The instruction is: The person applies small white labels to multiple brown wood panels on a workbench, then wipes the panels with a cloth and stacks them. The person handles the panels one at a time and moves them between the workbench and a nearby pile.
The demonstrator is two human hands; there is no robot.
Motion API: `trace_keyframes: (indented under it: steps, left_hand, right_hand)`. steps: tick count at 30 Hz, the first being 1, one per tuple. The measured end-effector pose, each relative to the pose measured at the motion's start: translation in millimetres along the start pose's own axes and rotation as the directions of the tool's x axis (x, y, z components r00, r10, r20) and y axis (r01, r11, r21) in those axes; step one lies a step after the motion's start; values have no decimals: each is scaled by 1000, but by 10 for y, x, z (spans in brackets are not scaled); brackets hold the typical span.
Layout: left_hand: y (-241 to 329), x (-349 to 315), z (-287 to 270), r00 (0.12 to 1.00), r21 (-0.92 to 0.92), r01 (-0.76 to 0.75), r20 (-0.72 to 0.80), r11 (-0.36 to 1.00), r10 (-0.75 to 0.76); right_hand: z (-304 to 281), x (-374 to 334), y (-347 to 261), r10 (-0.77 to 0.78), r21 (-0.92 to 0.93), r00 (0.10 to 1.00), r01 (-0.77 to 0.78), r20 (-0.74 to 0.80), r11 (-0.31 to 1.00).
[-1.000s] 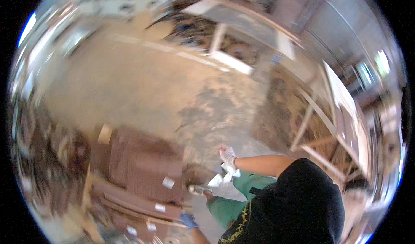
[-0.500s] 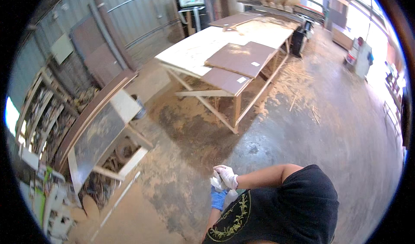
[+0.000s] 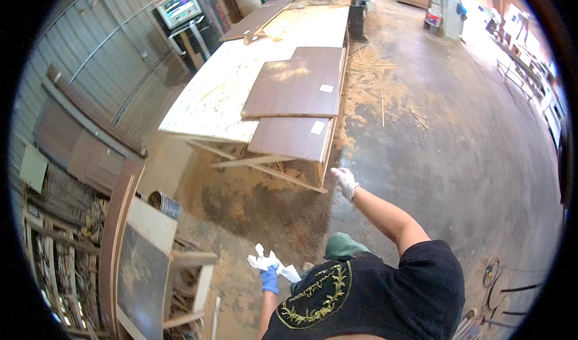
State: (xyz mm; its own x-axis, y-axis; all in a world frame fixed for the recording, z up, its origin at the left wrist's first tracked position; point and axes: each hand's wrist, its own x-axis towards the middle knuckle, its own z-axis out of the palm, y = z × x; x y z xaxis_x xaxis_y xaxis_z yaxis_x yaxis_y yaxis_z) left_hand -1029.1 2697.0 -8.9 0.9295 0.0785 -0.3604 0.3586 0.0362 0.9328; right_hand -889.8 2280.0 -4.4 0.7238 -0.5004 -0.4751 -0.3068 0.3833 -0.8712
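Observation:
My left hand [image 3: 269, 281], in a blue glove, is low in front of my body, closed around a bunch of crumpled white paper pieces [image 3: 272, 260]. My right hand [image 3: 345, 184], in a white glove, reaches forward on a stretched arm, just off the near right corner of the long table. Its fingers look drawn together; anything between them is too small to make out. Beyond that hand, a dark brown board [image 3: 289, 137] lies at the table's near end with a white label [image 3: 317, 127] on it. A larger brown board [image 3: 295, 84] overlaps it and also bears a label [image 3: 326, 88].
The long table [image 3: 208, 108] has a pale top and wooden legs. More brown boards [image 3: 256, 25] lie farther back on it. At left stand a metal bucket [image 3: 164, 204], a wooden stand [image 3: 141, 262] and a screen [image 3: 178, 6]. Sawdust and thin offcuts [image 3: 383, 110] litter the floor.
My right hand has left my left hand and stretched forward to the table's corner. The left hand keeps the paper pieces. The view has turned right and come nearer the table.

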Motion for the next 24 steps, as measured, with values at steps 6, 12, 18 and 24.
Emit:
trace_keyframes:
  steps: [6, 12, 18, 24]
  left_hand:
    - [747, 1695, 308, 977, 203, -88, 210, 975, 44]
    - [1230, 3327, 1377, 974, -152, 220, 87, 964, -209]
    - [934, 3582, 2732, 948, -417, 199, -149, 887, -283]
    - [497, 3986, 2193, 936, -598, 325, 92, 733, -340]
  right_hand:
    - [25, 1222, -979, -8, -42, 970, -2, -245, 999]
    - [339, 2478, -1653, 45, 173, 975, -7, -217, 985]
    - [239, 3104, -1602, 4, 270, 1000, 4, -31, 963]
    - [240, 2374, -1244, 74, 83, 997, -74, 3, 994]
